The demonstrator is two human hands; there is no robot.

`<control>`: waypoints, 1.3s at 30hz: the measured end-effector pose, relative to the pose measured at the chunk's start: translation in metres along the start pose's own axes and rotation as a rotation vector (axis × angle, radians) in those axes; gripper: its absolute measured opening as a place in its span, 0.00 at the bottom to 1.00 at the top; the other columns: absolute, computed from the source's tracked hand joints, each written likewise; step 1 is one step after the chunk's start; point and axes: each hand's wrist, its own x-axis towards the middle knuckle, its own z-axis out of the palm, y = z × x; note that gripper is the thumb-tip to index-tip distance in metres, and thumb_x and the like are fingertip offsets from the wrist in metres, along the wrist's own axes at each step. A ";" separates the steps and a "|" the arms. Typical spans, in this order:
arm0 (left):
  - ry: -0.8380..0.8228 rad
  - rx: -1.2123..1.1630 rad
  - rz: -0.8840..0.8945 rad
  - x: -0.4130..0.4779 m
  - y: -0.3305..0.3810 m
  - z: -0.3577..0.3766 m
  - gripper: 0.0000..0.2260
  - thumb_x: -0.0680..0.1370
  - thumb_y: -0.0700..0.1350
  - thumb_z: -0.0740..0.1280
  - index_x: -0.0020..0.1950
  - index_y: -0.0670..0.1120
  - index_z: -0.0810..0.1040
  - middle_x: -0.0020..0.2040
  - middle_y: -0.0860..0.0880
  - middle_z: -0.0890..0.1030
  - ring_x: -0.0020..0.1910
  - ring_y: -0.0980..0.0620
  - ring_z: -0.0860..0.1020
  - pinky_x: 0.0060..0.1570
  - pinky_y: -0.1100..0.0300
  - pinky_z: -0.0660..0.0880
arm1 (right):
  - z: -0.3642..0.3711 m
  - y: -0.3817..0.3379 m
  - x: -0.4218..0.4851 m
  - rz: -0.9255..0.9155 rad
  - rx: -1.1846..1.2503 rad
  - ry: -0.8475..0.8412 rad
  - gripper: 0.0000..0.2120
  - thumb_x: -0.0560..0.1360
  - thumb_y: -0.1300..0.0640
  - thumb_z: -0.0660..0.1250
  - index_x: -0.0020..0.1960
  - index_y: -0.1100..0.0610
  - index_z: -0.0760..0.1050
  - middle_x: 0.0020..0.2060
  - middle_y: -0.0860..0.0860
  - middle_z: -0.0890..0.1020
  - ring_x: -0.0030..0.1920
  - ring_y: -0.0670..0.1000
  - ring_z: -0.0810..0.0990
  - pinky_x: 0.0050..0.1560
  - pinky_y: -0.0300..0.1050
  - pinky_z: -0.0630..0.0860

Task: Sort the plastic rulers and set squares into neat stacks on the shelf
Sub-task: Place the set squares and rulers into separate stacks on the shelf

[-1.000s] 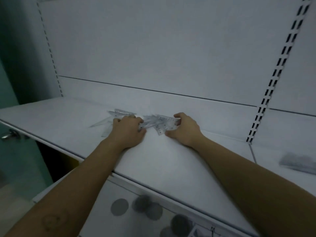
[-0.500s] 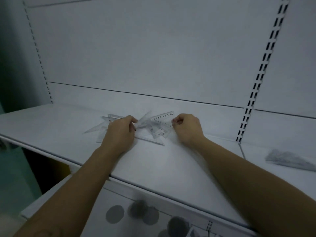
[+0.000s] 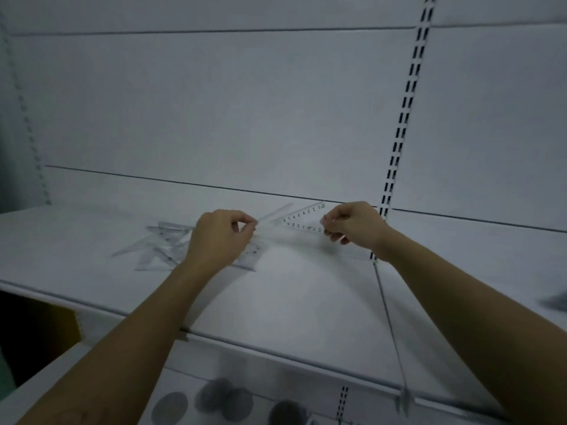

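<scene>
Our left hand (image 3: 219, 237) pinches the low end of a clear ruler (image 3: 274, 213) between thumb and fingertip. It is over the loose pile of clear rulers and set squares (image 3: 159, 245), which lies flat on the white shelf (image 3: 291, 302), spread to the left of this hand and partly under it. The ruler slopes up to the right. Just beside it, our right hand (image 3: 352, 223) grips a clear set square with printed numbers (image 3: 303, 220) at its right corner, fingers curled on it. Behind this hand a slotted upright (image 3: 402, 118) goes up the back panel. At the far right edge lies a dark blurred thing (image 3: 557, 302); we cannot tell what it is.
</scene>
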 end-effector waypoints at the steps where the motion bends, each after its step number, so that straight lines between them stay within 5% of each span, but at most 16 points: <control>1: -0.010 -0.022 -0.022 0.002 0.010 0.004 0.05 0.75 0.51 0.69 0.44 0.52 0.84 0.27 0.56 0.75 0.34 0.50 0.76 0.41 0.56 0.75 | -0.012 0.004 -0.005 0.006 -0.001 0.017 0.05 0.74 0.58 0.70 0.45 0.59 0.81 0.37 0.52 0.85 0.34 0.47 0.81 0.38 0.41 0.77; 7: -0.113 -0.266 -0.088 0.002 0.083 0.038 0.13 0.70 0.60 0.67 0.38 0.50 0.80 0.34 0.55 0.83 0.36 0.53 0.81 0.46 0.57 0.77 | -0.087 0.040 -0.037 0.065 0.001 0.100 0.06 0.75 0.58 0.70 0.46 0.60 0.81 0.38 0.53 0.85 0.36 0.48 0.81 0.41 0.44 0.77; 10: -0.107 -0.273 -0.011 0.000 0.121 0.062 0.03 0.72 0.46 0.71 0.43 0.49 0.77 0.38 0.55 0.81 0.38 0.53 0.80 0.42 0.60 0.76 | -0.127 0.063 -0.057 0.110 0.000 0.114 0.06 0.75 0.58 0.70 0.46 0.60 0.82 0.39 0.54 0.85 0.36 0.49 0.81 0.40 0.44 0.77; 13: -0.088 -0.373 0.048 0.000 0.156 0.089 0.08 0.76 0.38 0.64 0.45 0.51 0.75 0.43 0.52 0.78 0.40 0.49 0.82 0.37 0.57 0.77 | -0.168 0.086 -0.078 0.153 0.007 0.157 0.06 0.74 0.60 0.70 0.48 0.62 0.82 0.38 0.55 0.84 0.35 0.49 0.80 0.39 0.44 0.77; 18: -0.272 -0.508 0.220 -0.010 0.223 0.121 0.24 0.80 0.38 0.61 0.72 0.57 0.61 0.52 0.51 0.76 0.33 0.47 0.82 0.31 0.50 0.81 | -0.235 0.122 -0.111 0.225 -0.025 0.244 0.06 0.74 0.64 0.68 0.50 0.61 0.81 0.39 0.55 0.85 0.35 0.49 0.81 0.40 0.44 0.77; 22: -0.411 -0.485 0.196 -0.022 0.269 0.146 0.05 0.81 0.42 0.58 0.57 0.49 0.68 0.50 0.48 0.77 0.41 0.47 0.82 0.32 0.45 0.80 | -0.287 0.151 -0.132 0.290 -0.076 0.246 0.07 0.75 0.63 0.67 0.51 0.59 0.82 0.40 0.55 0.85 0.36 0.49 0.81 0.40 0.44 0.78; 25: -0.516 -0.380 0.293 -0.031 0.294 0.162 0.03 0.82 0.46 0.53 0.55 0.50 0.64 0.46 0.48 0.77 0.32 0.45 0.81 0.27 0.46 0.79 | -0.315 0.172 -0.143 0.337 -0.113 0.241 0.06 0.75 0.62 0.68 0.50 0.58 0.82 0.40 0.54 0.86 0.36 0.49 0.81 0.39 0.43 0.77; 32: -0.608 -0.207 0.483 -0.043 0.333 0.202 0.15 0.83 0.51 0.49 0.66 0.56 0.69 0.53 0.48 0.76 0.51 0.51 0.73 0.52 0.57 0.69 | -0.347 0.210 -0.152 0.395 -0.154 0.171 0.06 0.73 0.62 0.70 0.50 0.59 0.82 0.38 0.55 0.86 0.34 0.49 0.79 0.34 0.41 0.73; 39: -0.635 -0.118 0.442 -0.053 0.370 0.221 0.20 0.82 0.51 0.53 0.74 0.53 0.64 0.60 0.49 0.66 0.50 0.54 0.70 0.54 0.64 0.63 | -0.359 0.232 -0.146 0.368 -0.480 0.102 0.06 0.68 0.57 0.74 0.43 0.59 0.84 0.35 0.55 0.85 0.32 0.49 0.81 0.37 0.41 0.77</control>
